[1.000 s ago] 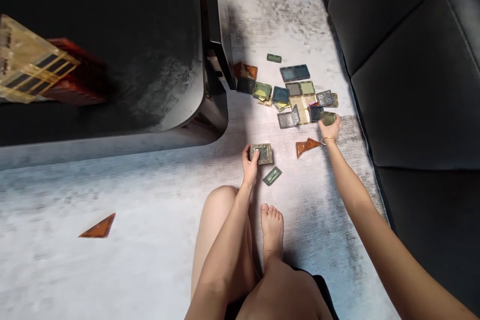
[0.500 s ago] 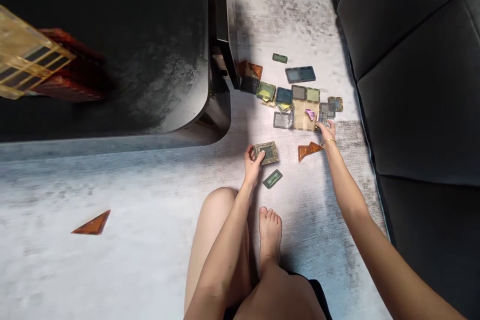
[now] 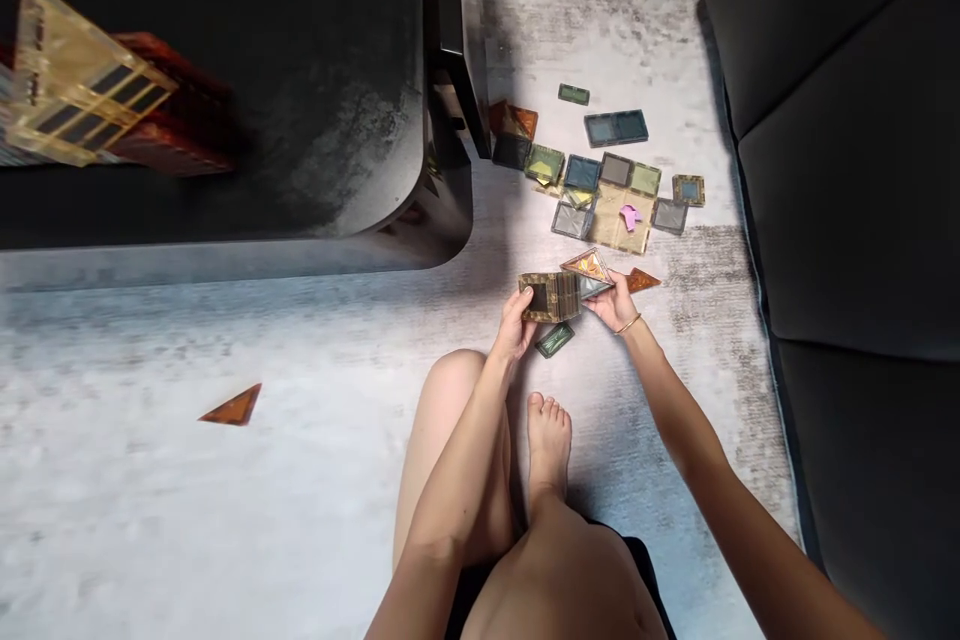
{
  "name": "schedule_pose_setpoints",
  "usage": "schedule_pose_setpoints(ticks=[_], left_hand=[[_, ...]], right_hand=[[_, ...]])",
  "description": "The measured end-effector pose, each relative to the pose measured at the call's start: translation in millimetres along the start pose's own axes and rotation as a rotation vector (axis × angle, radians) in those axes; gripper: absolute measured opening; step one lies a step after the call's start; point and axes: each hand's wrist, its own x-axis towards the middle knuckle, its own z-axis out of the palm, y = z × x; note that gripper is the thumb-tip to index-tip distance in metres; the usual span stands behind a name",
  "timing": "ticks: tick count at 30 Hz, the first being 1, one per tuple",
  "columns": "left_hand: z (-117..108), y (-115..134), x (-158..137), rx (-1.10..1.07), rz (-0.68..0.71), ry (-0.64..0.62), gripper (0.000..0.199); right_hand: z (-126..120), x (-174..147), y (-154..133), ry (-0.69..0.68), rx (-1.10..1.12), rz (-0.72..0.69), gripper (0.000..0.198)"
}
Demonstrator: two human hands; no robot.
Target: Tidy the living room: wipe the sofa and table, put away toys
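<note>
My left hand is closed round a thick stack of brownish square magnetic tiles, its thumb on the front tile's dark window. Beside it, my right hand pinches a clear greyish magnetic tile that meets the stack's right side. An orange triangular tile rests against the top of that clear tile. Just behind my right fingers lies another orange triangular tile on the rug. Below the stack is a green rectangular tile, partly covered.
Several coloured tiles lie beyond my hands, around a tan tile with a small pink piece on it. A black table carries a yellow and red tile structure. A dark sofa borders the right; an orange triangle lies left.
My right hand has come back from the far tiles to the left hand, bringing a clear tile. My left hand has turned the stack, so its layered side shows. The view has shifted slightly.
</note>
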Motion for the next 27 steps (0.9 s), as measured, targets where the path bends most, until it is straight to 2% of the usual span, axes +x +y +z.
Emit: schedule_pose_setpoints(ticks=[3, 9, 12, 14, 16, 18, 21, 23, 25, 27], left_hand=[[-8, 0, -1, 0.032, -0.011, 0.052, 0.046], [-27, -4, 0, 0.009, 0.028, 0.194, 0.044], [-32, -3, 2, -0.031, 0.036, 0.197, 0.042], [-32, -2, 3, -0.055, 0.032, 0.180, 0.041], [-28, -3, 4, -0.064, 0.016, 0.158, 0.041], [-21, -6, 4, -0.045, 0.002, 0.130, 0.042], [-6, -14, 4, 0.038, -0.008, 0.067, 0.049], [4, -20, 5, 0.153, -0.001, 0.035, 0.050], [12, -24, 5, 0.302, 0.038, 0.044, 0.046], [16, -26, 5, 0.416, 0.078, 0.073, 0.045]], right_hand=[[9, 11, 15, 0.061, -0.140, -0.047, 0.034], [5, 26, 22, 0.248, -0.784, -0.291, 0.050], [5, 26, 20, 0.131, -0.973, -0.354, 0.059], [6, 25, 19, 0.051, -1.063, -0.384, 0.050], [4, 25, 19, 0.096, -1.048, -0.397, 0.035], [-2, 25, 18, 0.228, -0.938, -0.391, 0.028], [-19, 23, 13, 0.461, -0.805, -0.399, 0.026], [-34, 20, 9, 0.599, -0.798, -0.383, 0.026], [-48, 17, 6, 0.668, -0.852, -0.352, 0.027], [-60, 14, 5, 0.672, -0.920, -0.354, 0.026]])
